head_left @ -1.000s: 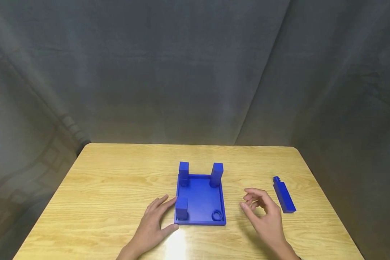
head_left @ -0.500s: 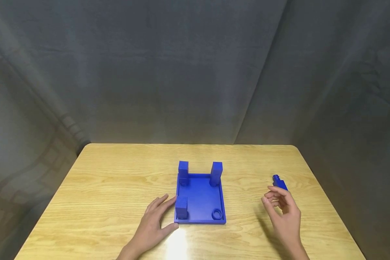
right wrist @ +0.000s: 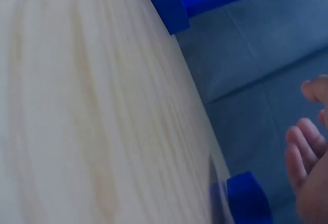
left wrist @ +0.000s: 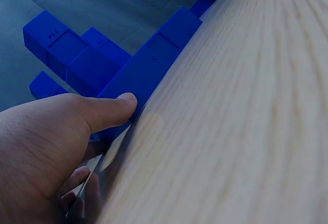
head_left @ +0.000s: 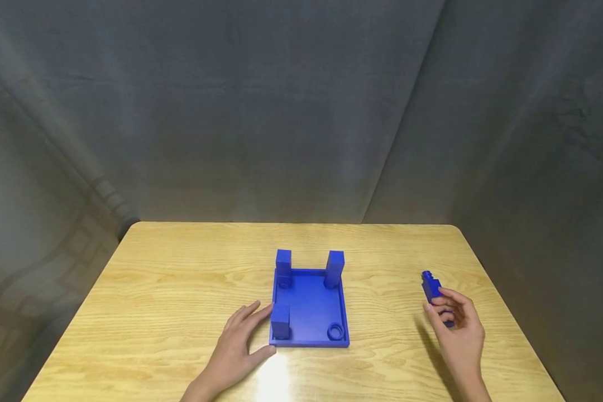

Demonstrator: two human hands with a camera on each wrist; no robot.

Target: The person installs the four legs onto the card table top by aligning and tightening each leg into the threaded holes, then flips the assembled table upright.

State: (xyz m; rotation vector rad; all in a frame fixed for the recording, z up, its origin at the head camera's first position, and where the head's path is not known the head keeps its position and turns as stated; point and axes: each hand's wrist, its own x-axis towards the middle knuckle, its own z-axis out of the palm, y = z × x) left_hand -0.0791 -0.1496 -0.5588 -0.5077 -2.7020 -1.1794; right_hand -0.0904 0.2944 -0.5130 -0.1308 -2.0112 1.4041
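A shallow blue square tray (head_left: 311, 312) lies on the table, with blue square posts upright at its far-left (head_left: 283, 267), far-right (head_left: 335, 269) and near-left (head_left: 281, 321) corners. A round ring socket (head_left: 335, 332) fills its near-right corner. My left hand (head_left: 236, 352) rests at the near-left corner, fingers spread, thumb on the front wall and index finger against the left side. To the right, a loose blue post (head_left: 431, 287) with a ridged end lies on the table. My right hand (head_left: 457, 329) hovers over its near part, fingers loosely bent; the right wrist view shows them apart from it.
The wooden table (head_left: 181, 279) has rounded far corners. Grey curtains (head_left: 261, 111) hang behind it and on both sides. A bright glare spot lies on the wood in front of the tray.
My right hand has moved right, from beside the tray to above the loose post, covering part of it. The left hand and the tray have stayed in place.
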